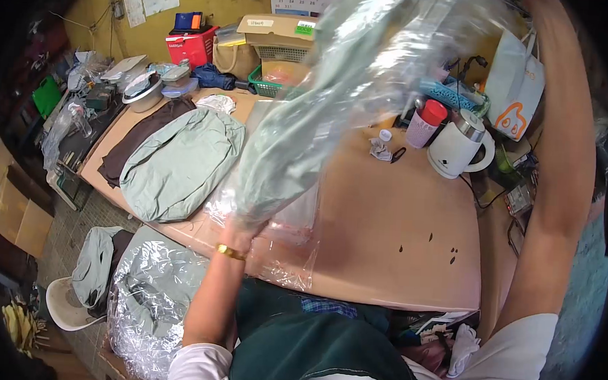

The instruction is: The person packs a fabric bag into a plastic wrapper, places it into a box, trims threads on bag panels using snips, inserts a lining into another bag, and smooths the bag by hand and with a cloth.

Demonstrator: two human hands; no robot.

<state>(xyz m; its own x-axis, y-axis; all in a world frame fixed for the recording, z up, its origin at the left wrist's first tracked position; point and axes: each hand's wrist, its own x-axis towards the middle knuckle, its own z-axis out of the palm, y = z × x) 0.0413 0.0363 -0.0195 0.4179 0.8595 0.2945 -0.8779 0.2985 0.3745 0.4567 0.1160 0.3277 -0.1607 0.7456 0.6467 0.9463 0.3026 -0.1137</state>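
Observation:
A clear plastic bag (421, 55) with pale green cloth (284, 168) in it stretches up across the view, blurred by motion. My left hand (247, 228), below a gold wristband (230, 251), is at the lower end of this bundle. The cloth and plastic cover its fingers, so its grip is hidden. My right arm (561, 135) reaches up along the right side to the top edge, near the upper end of the bag. The right hand itself lies beyond the frame. Beneath the bundle, flat clear plastic bags (290, 258) lie on the table.
On the brown table (384, 242), a folded pale green cloth (181, 163) lies over dark brown cloth (124, 146). A white kettle (457, 146) and a red-lidded container (426, 124) stand at the right. A plastic-wrapped bundle (150, 299) sits at lower left, beside a white chair (67, 305).

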